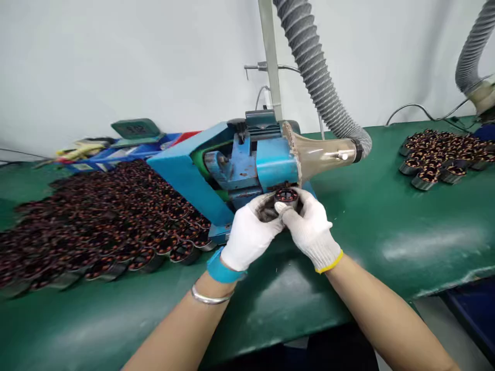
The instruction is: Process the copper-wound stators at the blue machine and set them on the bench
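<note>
A small round metal part (286,197) with a dark, copper-dotted inside is held upright between my two white-gloved hands, just below the front of a blue machine (274,162). My left hand (253,229) closes around the part's left side, its fingertips darkened. From the right, my right hand (309,221) grips the part, with the thumb on its near face. The machine partly hides the part's far side.
Many similar parts (116,216) crowd the green table (406,226) on the left, and a smaller group (441,154) stands at the right. A clear funnel (320,154) joins a grey hose (317,67). Blue trays (116,154) lie behind.
</note>
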`<state>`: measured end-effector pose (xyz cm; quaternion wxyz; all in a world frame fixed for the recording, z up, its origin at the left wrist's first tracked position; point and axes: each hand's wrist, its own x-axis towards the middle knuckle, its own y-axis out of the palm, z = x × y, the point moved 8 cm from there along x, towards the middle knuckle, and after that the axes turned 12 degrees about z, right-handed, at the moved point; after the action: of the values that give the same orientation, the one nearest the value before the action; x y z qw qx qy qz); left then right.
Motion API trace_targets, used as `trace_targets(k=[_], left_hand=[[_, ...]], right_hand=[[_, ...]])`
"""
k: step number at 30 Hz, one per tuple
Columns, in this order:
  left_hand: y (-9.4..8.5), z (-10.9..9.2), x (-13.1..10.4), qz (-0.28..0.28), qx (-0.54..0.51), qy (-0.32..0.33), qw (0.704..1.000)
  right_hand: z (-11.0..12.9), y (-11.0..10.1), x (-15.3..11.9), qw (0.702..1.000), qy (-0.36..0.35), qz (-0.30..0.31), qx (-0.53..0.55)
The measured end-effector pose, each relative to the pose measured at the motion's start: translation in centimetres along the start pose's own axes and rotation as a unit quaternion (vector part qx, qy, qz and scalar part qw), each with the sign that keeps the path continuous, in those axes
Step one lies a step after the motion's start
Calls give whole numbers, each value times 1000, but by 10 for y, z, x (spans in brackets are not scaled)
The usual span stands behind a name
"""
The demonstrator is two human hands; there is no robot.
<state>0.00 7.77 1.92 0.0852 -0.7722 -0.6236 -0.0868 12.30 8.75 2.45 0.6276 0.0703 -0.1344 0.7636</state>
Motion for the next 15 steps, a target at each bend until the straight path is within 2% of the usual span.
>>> trace_targets(k=[5,8,10,13,15], left_hand=[[3,0,-4,0,20,4,1000],[4,-1,-18,1,53,20,998],[6,-5,-26,26,56,34,998],[11,-8,-29,87,-8,14,996],[9,-5,-28,91,-65,-18,994]], right_hand=[[-5,-4,-10,999,-47,-13,-25],[1,1,-25,993,-82,30,-73],[7,3,-31,989,-103,65,-82],[12,2,-32,986,-110,96,-74],[12,3,-29,984,-107,121,-69]])
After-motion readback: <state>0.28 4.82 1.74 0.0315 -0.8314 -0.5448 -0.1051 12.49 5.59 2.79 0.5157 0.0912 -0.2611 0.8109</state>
